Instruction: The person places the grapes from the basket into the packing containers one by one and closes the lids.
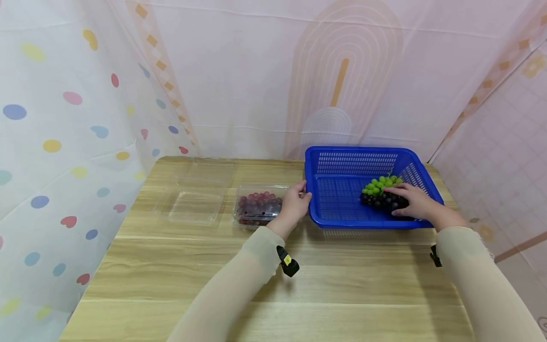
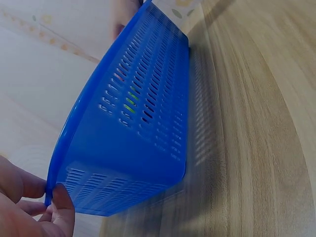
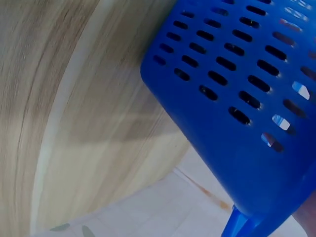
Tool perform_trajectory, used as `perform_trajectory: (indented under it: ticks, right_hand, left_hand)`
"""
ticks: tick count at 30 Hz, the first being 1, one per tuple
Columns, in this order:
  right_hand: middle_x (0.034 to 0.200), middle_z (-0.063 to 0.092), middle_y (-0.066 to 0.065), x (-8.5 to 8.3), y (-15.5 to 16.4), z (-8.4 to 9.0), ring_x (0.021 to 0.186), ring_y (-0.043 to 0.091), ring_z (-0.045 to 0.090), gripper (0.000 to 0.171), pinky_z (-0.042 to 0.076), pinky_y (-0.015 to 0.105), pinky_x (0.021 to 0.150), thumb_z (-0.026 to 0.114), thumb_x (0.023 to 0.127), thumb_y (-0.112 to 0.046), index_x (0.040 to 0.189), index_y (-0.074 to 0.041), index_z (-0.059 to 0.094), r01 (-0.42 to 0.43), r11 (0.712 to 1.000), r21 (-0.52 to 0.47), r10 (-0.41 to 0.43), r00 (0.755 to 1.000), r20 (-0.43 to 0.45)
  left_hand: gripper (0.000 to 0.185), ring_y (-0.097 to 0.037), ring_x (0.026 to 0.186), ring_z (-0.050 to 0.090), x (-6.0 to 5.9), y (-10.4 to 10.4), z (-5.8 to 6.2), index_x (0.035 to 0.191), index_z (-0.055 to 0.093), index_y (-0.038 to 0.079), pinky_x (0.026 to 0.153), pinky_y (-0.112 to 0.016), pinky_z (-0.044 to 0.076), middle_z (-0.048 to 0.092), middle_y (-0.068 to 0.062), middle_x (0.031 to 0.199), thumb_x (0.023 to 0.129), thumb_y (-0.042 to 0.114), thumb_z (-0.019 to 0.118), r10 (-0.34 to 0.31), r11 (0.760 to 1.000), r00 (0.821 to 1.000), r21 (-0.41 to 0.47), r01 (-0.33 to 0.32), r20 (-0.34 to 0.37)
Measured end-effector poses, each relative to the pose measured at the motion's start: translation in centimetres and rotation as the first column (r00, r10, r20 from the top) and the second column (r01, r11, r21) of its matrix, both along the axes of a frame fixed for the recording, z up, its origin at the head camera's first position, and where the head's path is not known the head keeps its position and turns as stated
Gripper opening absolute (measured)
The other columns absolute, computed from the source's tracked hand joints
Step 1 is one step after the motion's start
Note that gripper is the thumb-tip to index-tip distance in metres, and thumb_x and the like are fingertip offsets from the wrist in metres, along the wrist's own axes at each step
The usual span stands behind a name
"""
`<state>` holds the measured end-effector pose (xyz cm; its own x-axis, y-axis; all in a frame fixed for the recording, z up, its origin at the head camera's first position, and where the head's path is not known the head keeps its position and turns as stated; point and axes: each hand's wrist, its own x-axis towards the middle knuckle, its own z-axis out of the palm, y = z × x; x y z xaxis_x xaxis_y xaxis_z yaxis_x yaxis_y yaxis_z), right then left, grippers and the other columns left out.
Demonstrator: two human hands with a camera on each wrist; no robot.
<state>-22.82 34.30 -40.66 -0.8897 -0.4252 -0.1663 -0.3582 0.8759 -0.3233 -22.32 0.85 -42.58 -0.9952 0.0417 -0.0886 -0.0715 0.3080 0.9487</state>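
Wooden table (image 1: pixel 333 289) ahead: left hand (image 1: pixel 295 204) pinching a blue basket rim (image 1: pixel 363 225), right hand (image 1: pixel 416 202) curved over dark grapes (image 1: pixel 382 203) inside, whether gripping I can't tell; green grapes (image 1: pixel 377 185) beside them, a clear box of grapes (image 1: pixel 256 217) farther left.

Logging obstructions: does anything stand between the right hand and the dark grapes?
Nothing visible does. The right hand lies over the dark grapes inside the basket; the green grapes lie on their far side.
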Motion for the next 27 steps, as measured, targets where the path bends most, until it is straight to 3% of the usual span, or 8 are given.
perform_trajectory:
  ticks: [5, 11, 20, 27]
  right_hand:
    - [0.135, 0.039, 0.030, -0.2, -0.6, 0.1, 0.121, 0.055, 0.035, 0.069, 0.035, 0.070, 0.092, 0.073, 0.080, -0.008, 0.142, -0.008, 0.041, 0.026, 0.996, 0.086, -0.027, 1.000, 0.006]
    - [0.132, 0.043, 0.024, -0.4, -0.8, 0.3, 0.121, 0.054, 0.036, 0.055, 0.032, 0.077, 0.087, 0.069, 0.085, -0.017, 0.136, -0.016, 0.050, 0.069, 0.988, 0.139, -0.068, 0.998, -0.014]
    - [0.130, 0.042, 0.033, -0.4, -1.1, -0.7, 0.115, 0.058, 0.040, 0.060, 0.038, 0.069, 0.090, 0.073, 0.078, -0.001, 0.133, -0.009, 0.051, -0.007, 0.992, 0.129, 0.010, 1.000, -0.019]
    - [0.130, 0.045, 0.034, -0.5, -1.1, -0.4, 0.112, 0.054, 0.047, 0.049, 0.043, 0.063, 0.088, 0.068, 0.083, -0.005, 0.130, -0.006, 0.054, 0.011, 0.995, 0.098, -0.008, 1.000, -0.028]
  left_hand:
    - [0.047, -0.023, 0.103, 0.059, 0.0, 0.1, 0.0, 0.140, 0.043, 0.001, 0.089, -0.032, 0.052, 0.059, -0.015, 0.118, 0.094, 0.003, 0.053, 0.005, 1.000, 1.000, 0.007, -0.005, 0.006]
    - [0.047, -0.024, 0.104, 0.059, 0.0, 0.1, 0.0, 0.140, 0.044, 0.000, 0.089, -0.032, 0.052, 0.059, -0.016, 0.117, 0.094, 0.002, 0.053, 0.006, 1.000, 1.000, 0.004, -0.006, 0.001]
    - [0.046, -0.024, 0.100, 0.060, -0.2, 0.1, -0.2, 0.140, 0.044, 0.000, 0.086, -0.031, 0.053, 0.059, -0.016, 0.117, 0.094, 0.002, 0.053, 0.005, 1.000, 1.000, 0.006, -0.005, -0.011]
    - [0.047, -0.024, 0.102, 0.059, -0.2, 0.1, -0.3, 0.141, 0.042, 0.001, 0.086, -0.031, 0.053, 0.059, -0.015, 0.118, 0.095, 0.003, 0.052, -0.002, 1.000, 1.000, 0.017, 0.002, 0.006]
